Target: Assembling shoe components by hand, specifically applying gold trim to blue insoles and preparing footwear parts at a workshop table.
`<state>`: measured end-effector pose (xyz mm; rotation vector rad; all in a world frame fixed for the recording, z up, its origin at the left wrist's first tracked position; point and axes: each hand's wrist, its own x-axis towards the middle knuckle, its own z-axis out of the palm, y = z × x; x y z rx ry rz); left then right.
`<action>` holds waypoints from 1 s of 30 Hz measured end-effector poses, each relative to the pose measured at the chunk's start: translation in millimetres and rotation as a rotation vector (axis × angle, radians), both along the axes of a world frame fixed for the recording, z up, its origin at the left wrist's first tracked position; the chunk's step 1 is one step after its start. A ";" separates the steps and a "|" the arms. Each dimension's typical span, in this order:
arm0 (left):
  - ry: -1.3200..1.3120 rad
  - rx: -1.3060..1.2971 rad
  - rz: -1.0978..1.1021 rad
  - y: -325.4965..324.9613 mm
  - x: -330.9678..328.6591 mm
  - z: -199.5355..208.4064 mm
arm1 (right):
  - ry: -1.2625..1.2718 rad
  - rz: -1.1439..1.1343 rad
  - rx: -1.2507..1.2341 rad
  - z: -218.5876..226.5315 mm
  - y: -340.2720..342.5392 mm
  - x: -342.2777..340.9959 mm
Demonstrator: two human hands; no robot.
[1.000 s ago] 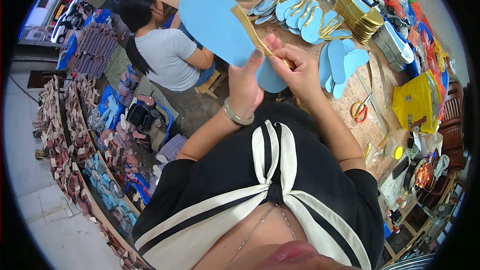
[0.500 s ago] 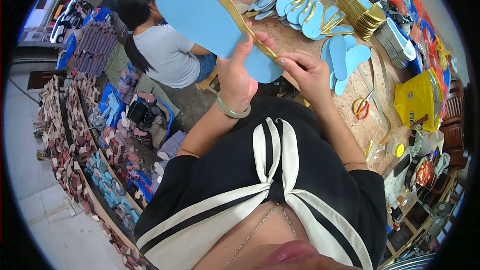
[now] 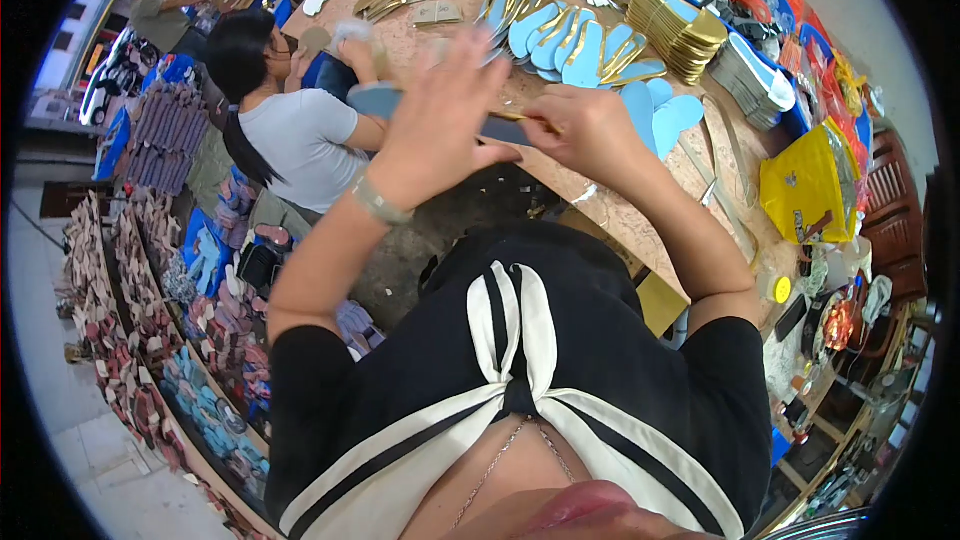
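A light blue shoe insole [image 3: 372, 100] is tilted nearly edge-on behind my left hand, so most of its face is hidden. A narrow gold strip [image 3: 508, 117] runs along its near end. My right hand [image 3: 598, 135] is closed, with thumb and fingers pinching the insole at the gold strip. My left hand [image 3: 437, 125] is raised in front of the insole with its fingers stretched out and the thumb apart; motion smears it. Whether its palm touches the insole I cannot tell.
Blue insoles with gold strips [image 3: 570, 40] and a gold-edged stack [image 3: 670, 30] lie on the worktable [image 3: 640, 230]. At right is a yellow bag [image 3: 810, 185]. A co-worker in a grey shirt [image 3: 305, 140] sits at left, near piles of shoe parts [image 3: 180, 300].
The insole has gone from upright and face-on to tilted low and nearly edge-on. My left hand has let go of its grip and spread its fingers; my right hand keeps its pinch.
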<state>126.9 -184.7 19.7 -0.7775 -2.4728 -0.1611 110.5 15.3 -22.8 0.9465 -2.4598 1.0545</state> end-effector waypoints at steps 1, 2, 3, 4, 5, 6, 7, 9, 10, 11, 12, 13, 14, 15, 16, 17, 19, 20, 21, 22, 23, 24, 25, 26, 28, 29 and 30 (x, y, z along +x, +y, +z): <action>-0.203 -0.015 -0.148 3.3 -10.6 -12.2 | 0.072 0.058 0.017 4.5 -8.6 -2.3; -0.406 -0.029 -0.296 4.7 -20.8 -21.8 | 0.142 0.118 0.032 8.1 -13.1 -4.6; -0.403 -0.024 -0.287 3.4 -32.0 -28.1 | 0.156 0.123 0.096 9.9 -13.4 -10.9; -0.639 0.024 -0.256 2.1 -42.8 -32.6 | 0.161 0.135 0.098 11.5 -11.4 -17.8; -0.875 0.075 -0.223 0.2 -49.1 -35.1 | -0.004 0.150 0.065 13.1 -7.9 -24.5; -0.877 0.078 -0.219 1.0 -53.0 -33.9 | -0.175 0.158 0.030 14.1 -2.6 -30.8; -0.909 0.103 -0.217 1.1 -51.6 -30.7 | -0.390 0.230 -0.071 21.6 2.0 -33.1; -1.078 0.229 -0.229 6.6 -47.3 -17.5 | -0.562 0.235 -0.231 28.0 15.1 -39.9; -1.083 0.230 -0.227 9.6 -44.8 -12.0 | -0.723 0.227 -0.395 31.3 21.9 -42.4; -1.151 0.322 -0.221 12.2 -40.2 -8.0 | -0.729 0.227 -0.396 34.9 28.7 -42.7; -1.216 0.413 -0.214 14.4 -35.6 -4.1 | -0.729 0.241 -0.463 38.5 34.9 -42.6; -1.250 0.509 -0.222 16.2 -31.6 -1.3 | -0.728 0.255 -0.531 40.9 38.2 -41.6; -1.254 0.508 -0.220 17.5 -26.6 0.6 | -0.730 0.254 -0.533 42.2 39.2 -39.3; -1.292 0.634 -0.265 18.6 -21.9 3.1 | -0.716 0.260 -0.588 44.3 39.9 -36.9; -1.327 0.762 -0.310 19.3 -19.0 4.4 | -0.701 0.266 -0.643 45.3 40.2 -34.2; -1.309 0.855 -0.382 19.0 -17.5 -1.9 | -0.718 0.220 -0.704 42.0 37.2 -30.6; -1.298 1.009 -0.412 23.3 -9.6 -4.7 | -0.720 0.205 -0.760 35.2 32.7 -25.4; -1.282 1.165 -0.441 26.0 -6.2 -5.7 | -0.723 0.190 -0.814 31.7 29.9 -24.3; -1.284 1.163 -0.439 28.2 -3.6 -7.6 | -0.731 0.209 -0.909 27.9 25.3 -22.6; -1.261 1.255 -0.459 30.9 -1.5 -9.6 | -0.732 0.209 -0.911 22.6 21.1 -20.9; -1.237 1.348 -0.477 32.7 0.1 -10.8 | -0.720 0.215 -0.962 17.0 17.0 -19.3; -1.237 1.348 -0.475 33.5 1.6 -11.3 | -0.708 0.221 -1.011 14.5 13.7 -18.4; -1.233 1.376 -0.476 34.0 2.8 -11.7 | -0.717 0.204 -1.024 15.2 11.1 -15.6; -1.230 1.404 -0.478 34.6 3.5 -12.3 | -0.718 0.206 -1.026 16.2 7.5 -12.2; -1.187 1.434 -0.490 37.2 4.0 -17.7 | -0.774 0.283 -1.155 19.0 -0.4 -4.8; -1.144 1.464 -0.506 38.3 4.5 -20.3 | -0.775 0.285 -1.157 20.6 -2.8 -2.0; -1.144 1.461 -0.503 39.0 5.0 -21.7 | -0.743 0.257 -1.155 22.0 -4.6 0.1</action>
